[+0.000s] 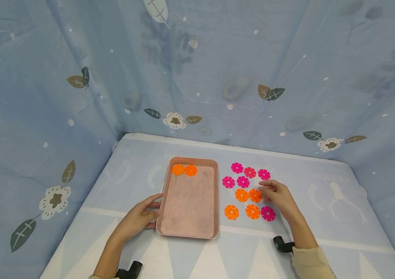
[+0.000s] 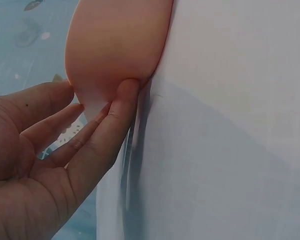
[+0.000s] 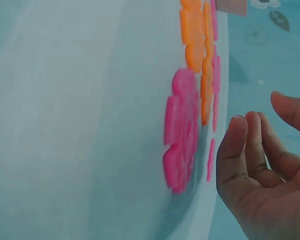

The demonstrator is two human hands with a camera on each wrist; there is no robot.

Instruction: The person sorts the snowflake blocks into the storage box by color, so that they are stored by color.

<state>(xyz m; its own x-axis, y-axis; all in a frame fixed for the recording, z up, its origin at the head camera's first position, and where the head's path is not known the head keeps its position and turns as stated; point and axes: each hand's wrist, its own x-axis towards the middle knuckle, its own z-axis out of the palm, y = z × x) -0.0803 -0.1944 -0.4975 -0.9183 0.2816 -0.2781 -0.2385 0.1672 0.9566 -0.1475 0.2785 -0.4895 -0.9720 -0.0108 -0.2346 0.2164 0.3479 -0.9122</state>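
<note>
A pink tray [image 1: 190,201] lies on the table, with two orange flower discs [image 1: 184,170] in its far left corner. Right of it, several pink flower discs [image 1: 243,181] and orange flower discs [image 1: 241,195] lie in rows on the cloth. My left hand [image 1: 153,207] touches the tray's left rim; in the left wrist view its straight fingers [image 2: 110,120] press against the tray [image 2: 115,45]. My right hand [image 1: 265,188] hovers at the right of the rows, fingertips by an orange disc [image 1: 254,195]. It holds nothing, its fingers [image 3: 240,145] loosely bent near a pink disc [image 3: 182,130].
The table is covered with a pale blue patterned cloth [image 1: 323,201]. Blue fabric walls with leaf and flower prints [image 1: 197,77] close it in at the back and on both sides. Bare cloth lies left of the tray and right of the discs.
</note>
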